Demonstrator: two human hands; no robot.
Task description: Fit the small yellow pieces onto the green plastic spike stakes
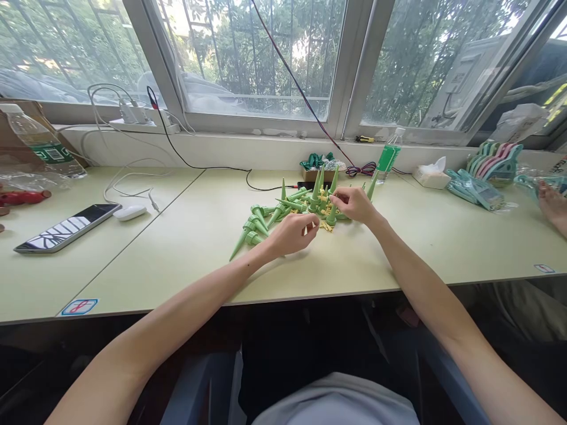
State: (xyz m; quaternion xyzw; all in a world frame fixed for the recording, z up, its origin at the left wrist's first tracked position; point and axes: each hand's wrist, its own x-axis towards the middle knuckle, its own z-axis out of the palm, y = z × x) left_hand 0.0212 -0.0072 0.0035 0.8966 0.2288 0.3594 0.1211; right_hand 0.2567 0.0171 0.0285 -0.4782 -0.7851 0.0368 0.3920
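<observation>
A heap of green plant-watering spikes (256, 223) lies on the table, some on their sides and some standing on their wide ends with the points up. Among them are small yellow plastic pieces (328, 226). My left hand (296, 232) is at the near side of the heap, its fingers curled closed; whatever is in them is hidden. Over the right part of the heap, my right hand (354, 203) has its thumb and fingers pinched together just above an upright green spike (332, 216). I cannot make out what the pinch holds.
A phone (66, 229) and a white mouse (130, 212) lie on the left. Behind the heap stand a small box (325, 176) and a green-labelled bottle (390, 154). Tissues (433, 173) and pastel plastic hangers (494, 162) are at right, near another person's hand (553, 206).
</observation>
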